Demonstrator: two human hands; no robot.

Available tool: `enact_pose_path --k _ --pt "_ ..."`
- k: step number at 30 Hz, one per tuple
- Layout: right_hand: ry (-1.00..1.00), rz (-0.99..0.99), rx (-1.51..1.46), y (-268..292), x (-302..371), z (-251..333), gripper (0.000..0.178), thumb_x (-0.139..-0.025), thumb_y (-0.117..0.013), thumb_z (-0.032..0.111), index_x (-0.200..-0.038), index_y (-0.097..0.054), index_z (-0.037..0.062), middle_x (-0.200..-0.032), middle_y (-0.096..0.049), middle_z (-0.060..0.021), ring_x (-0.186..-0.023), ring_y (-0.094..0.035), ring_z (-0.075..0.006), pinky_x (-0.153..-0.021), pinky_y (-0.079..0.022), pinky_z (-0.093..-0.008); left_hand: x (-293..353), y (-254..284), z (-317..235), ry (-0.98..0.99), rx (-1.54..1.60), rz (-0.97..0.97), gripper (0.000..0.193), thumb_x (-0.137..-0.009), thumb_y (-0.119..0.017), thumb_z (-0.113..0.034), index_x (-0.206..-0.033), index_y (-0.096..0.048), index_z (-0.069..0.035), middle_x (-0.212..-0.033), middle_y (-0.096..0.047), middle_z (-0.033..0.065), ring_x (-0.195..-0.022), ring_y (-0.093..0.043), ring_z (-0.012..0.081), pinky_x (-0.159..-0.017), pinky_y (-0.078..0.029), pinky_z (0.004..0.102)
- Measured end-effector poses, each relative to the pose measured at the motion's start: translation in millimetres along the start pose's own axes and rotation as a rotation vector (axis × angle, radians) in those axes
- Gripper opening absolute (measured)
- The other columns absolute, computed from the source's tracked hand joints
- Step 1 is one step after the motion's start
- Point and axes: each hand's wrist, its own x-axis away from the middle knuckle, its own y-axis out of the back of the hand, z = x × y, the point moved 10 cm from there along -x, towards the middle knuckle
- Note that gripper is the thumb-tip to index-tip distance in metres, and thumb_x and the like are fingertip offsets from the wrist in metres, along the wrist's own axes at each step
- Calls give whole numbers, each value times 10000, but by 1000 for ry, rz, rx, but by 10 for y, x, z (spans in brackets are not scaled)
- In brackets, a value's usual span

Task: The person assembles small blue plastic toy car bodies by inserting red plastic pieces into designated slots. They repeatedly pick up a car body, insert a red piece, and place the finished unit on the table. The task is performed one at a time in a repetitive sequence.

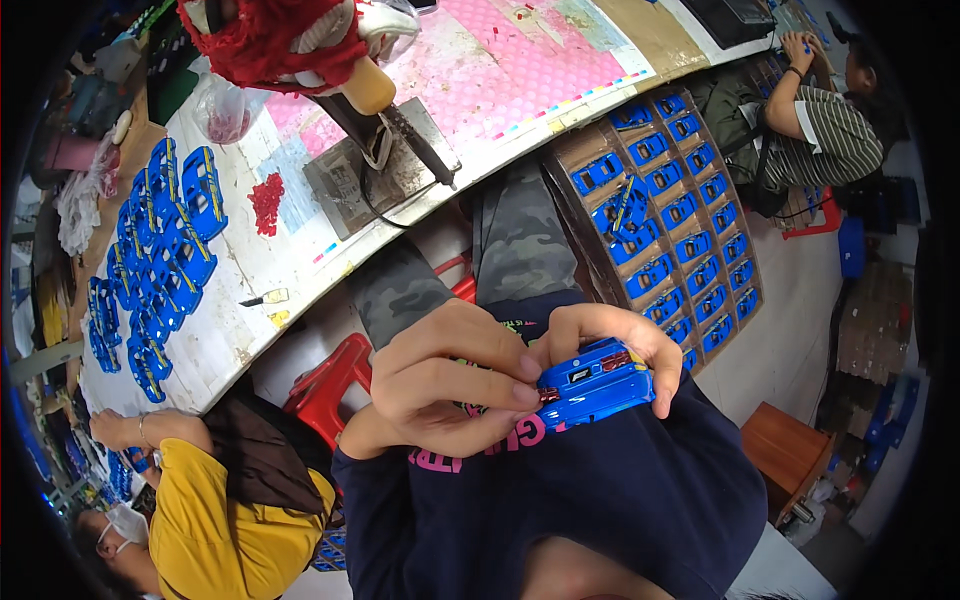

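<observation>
In front of my chest, my right hand point(640, 338) is closed round a glossy blue toy car body point(597, 398). A dark red translucent piece point(617, 361) sits at its right end. My left hand point(450, 372) pinches a small red part point(548, 396) against the car's left end, thumb and fingertips together. How far this part is seated is hidden by the fingers. On the white table lies a small heap of similar red bits point(266, 204).
Blue car bodies are piled point(160, 260) on the table's left. A compartmented tray of blue cars point(690, 235) stands right of my legs. A red-wrapped machine point(290, 45) stands on the table, near a small knife point(265, 298). Co-workers sit at lower left and upper right.
</observation>
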Motion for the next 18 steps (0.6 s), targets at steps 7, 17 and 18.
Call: enact_pose_path --k 7,17,18 --pt "36 35 110 -6 -5 75 670 -614 -732 297 -996 -342 -93 -906 -458 -190 -783 -470 -209 -668 -385 -310 -12 -33 -131 -88 -256 55 209 -619 -697 -19 -819 -640 -39 -818 -615 81 -678 -595 179 -550 -447 244" --pt "51 125 287 -75 -70 164 625 -592 -756 297 -951 -392 -63 -874 -490 -192 -753 -519 -256 -662 -418 -321 -30 -135 -212 -242 -231 177 146 -662 -641 -75 -794 -651 -13 -810 -616 104 -671 -603 191 -545 -463 261" --pt "50 122 310 -72 -73 176 618 -580 -763 297 -938 -406 -58 -859 -493 -188 -741 -529 -265 -647 -427 -326 -30 -159 -219 -258 -231 199 144 -667 -632 -78 -793 -649 -11 -811 -615 109 -670 -604 194 -546 -465 263"
